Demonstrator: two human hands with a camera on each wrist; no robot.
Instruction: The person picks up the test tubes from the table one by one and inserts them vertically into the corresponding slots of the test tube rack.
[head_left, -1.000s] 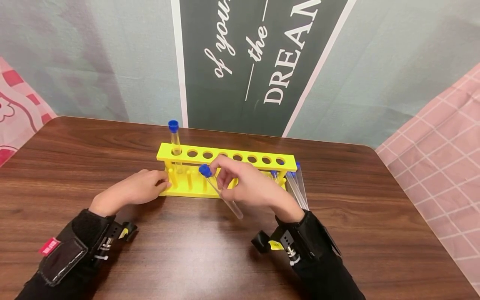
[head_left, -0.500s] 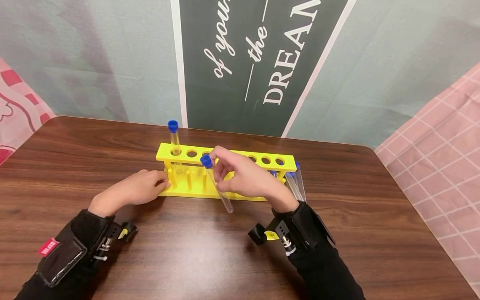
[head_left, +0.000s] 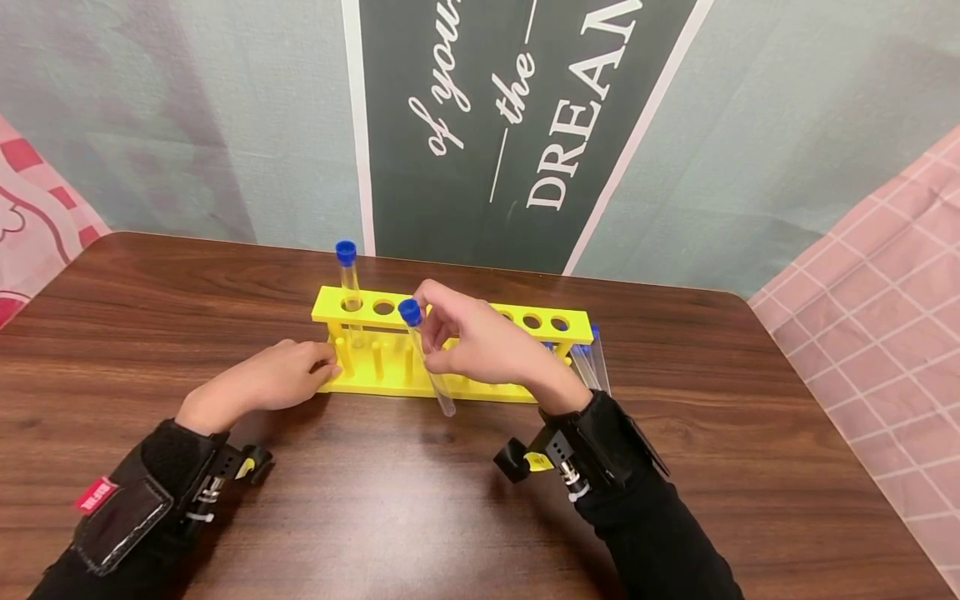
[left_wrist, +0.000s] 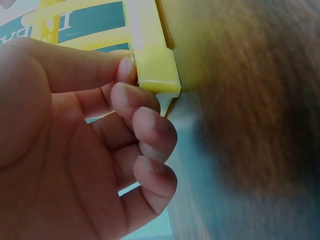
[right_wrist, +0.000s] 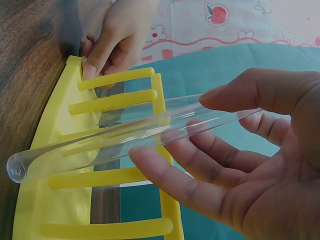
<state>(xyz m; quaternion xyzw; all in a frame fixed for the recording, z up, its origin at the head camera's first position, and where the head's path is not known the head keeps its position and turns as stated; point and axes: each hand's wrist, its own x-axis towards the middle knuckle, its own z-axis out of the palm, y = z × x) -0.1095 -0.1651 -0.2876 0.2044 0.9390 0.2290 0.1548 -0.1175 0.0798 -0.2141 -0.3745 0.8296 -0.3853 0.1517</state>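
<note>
Capped test tube held tilted in front of a yellow rack on a wooden table.

Largest to smallest: the table (head_left: 420, 500); the yellow rack (head_left: 450, 321), one capped tube (head_left: 347, 275) upright in its leftmost hole, spare tubes (head_left: 592, 367) lying at its right end; the left hand (head_left: 262, 379), fingers curled, fingertips gripping the rack's left end post; the right hand (head_left: 487, 346), thumb and fingertips loosely pinching the test tube (head_left: 427, 362), blue cap up, base clear of the table. Likely risk: so light a pinch may let the smooth tube slip, or its slant may strike the rack's top bar beside a hole.
</note>
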